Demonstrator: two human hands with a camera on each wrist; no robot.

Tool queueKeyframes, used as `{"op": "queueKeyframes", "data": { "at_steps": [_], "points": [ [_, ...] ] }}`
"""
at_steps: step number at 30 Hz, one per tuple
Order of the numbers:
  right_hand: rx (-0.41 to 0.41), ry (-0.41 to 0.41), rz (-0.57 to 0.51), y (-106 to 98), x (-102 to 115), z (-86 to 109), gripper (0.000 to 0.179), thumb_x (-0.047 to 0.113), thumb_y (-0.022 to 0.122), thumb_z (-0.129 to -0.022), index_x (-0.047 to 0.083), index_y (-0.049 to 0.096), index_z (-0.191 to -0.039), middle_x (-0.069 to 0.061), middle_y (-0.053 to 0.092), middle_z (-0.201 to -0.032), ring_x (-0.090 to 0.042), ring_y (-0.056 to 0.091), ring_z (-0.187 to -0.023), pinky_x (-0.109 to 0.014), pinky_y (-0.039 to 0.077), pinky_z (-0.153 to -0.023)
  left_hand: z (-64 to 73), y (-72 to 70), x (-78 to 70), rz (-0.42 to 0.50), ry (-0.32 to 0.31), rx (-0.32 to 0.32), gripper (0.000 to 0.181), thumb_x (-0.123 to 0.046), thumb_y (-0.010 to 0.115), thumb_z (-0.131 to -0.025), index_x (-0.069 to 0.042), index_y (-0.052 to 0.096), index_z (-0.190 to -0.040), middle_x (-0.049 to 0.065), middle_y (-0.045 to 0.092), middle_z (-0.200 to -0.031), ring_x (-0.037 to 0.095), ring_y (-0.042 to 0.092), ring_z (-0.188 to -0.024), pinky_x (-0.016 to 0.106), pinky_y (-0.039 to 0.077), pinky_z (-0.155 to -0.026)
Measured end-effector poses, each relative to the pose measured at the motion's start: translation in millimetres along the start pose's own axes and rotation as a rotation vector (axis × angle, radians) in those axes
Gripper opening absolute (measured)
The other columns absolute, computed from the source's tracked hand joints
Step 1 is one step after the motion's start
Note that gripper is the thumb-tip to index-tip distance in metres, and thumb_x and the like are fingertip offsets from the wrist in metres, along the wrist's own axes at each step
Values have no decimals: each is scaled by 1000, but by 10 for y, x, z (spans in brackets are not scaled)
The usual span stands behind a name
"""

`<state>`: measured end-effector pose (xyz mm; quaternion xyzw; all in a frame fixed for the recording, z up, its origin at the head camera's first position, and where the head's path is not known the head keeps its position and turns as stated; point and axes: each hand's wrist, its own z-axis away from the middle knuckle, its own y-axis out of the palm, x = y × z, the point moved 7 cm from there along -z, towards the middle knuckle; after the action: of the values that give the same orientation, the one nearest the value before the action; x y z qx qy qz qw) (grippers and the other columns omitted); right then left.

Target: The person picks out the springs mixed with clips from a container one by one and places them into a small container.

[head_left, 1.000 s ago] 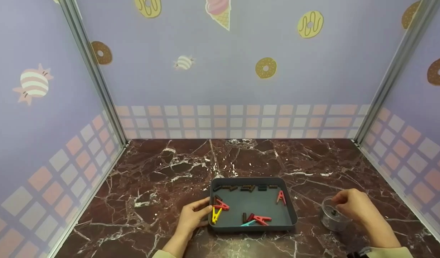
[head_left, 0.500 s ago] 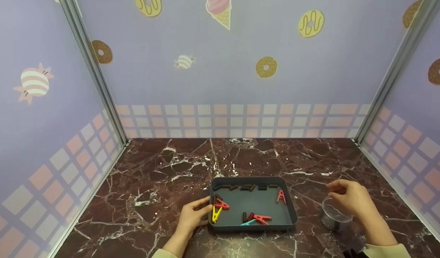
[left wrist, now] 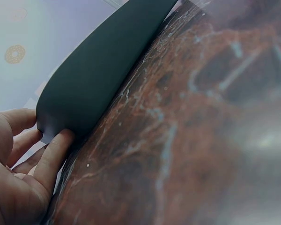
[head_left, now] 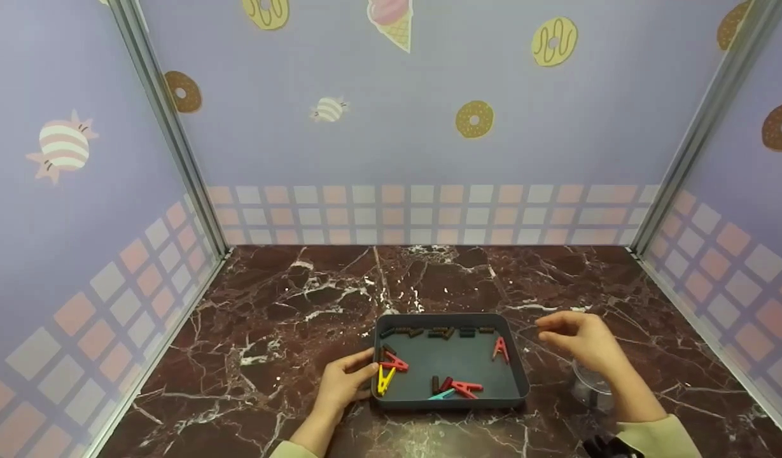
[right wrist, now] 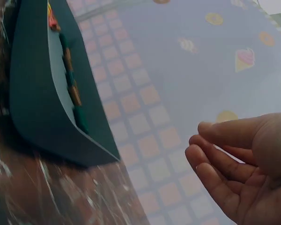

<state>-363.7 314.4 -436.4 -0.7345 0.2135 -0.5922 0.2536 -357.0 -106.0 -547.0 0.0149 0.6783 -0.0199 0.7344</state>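
Note:
A dark grey-green tray [head_left: 454,369] lies on the marble table. Inside are red A-shaped clips [head_left: 467,388], a yellow clip [head_left: 385,380], a teal clip [head_left: 443,394] and several small dark brown and green cylinders [head_left: 438,331]. My left hand [head_left: 340,383] holds the tray by its left side, thumb at the rim, other fingers low against the wall [left wrist: 84,84]. Between tray and transparent round container [head_left: 591,388], my right hand [head_left: 585,340] hangs in the air, thumb and fingers apart with nothing visible between them. The right forearm partly hides the container.
Patterned purple wall panels [head_left: 365,152] enclose the table on the left, back and right. Metal corner posts [head_left: 174,133] stand at the rear corners. Dark, white-veined marble [head_left: 289,305] surrounds the tray.
My right hand has risen out of the transparent container and moved left toward the tray. A small dark piece was seen by its fingers inside the container earlier. The left hand has stayed put.

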Motion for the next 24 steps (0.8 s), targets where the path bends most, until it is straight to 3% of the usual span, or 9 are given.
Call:
{"op": "queueKeyframes", "data": {
  "at_steps": [2,9,13,17,24],
  "points": [
    [25,-11,-35,110,16,-46,28,18,78,-93,1,76,-115,-17,77,-110,-3,67,-80,-21,57,-64,0,-2,5,-4,-4,-1,47,-12,72,-96,4,62,-139,29,67,-130,27,76,-99,35,66,-69],
    [148,-91,-146,557,80,-209,27,15,76,-93,-3,76,-113,-20,78,-103,-9,72,-81,-24,60,-72,-6,-3,1,-7,4,1,47,-12,72,-96,5,61,-139,29,68,-129,25,77,-97,34,65,-68],
    [223,-127,-212,788,124,-272,28,11,75,-94,-7,74,-114,-27,76,-101,-14,71,-72,-32,61,-64,-6,-2,1,-2,-2,0,48,-13,72,-96,4,61,-139,28,69,-127,24,78,-91,32,65,-66],
    [252,-136,-198,969,183,-306,29,15,77,-93,-5,75,-114,-22,77,-104,-10,68,-70,-27,57,-58,2,4,-1,11,-4,5,48,-12,71,-96,5,60,-139,29,69,-127,24,77,-89,32,65,-66],
    [328,-144,-203,1275,239,-327,22,13,77,-92,0,78,-110,-19,78,-107,-5,73,-88,-18,59,-75,8,6,-1,8,-6,6,48,-13,71,-97,4,60,-140,29,67,-131,26,77,-95,34,66,-69]
  ]
}}
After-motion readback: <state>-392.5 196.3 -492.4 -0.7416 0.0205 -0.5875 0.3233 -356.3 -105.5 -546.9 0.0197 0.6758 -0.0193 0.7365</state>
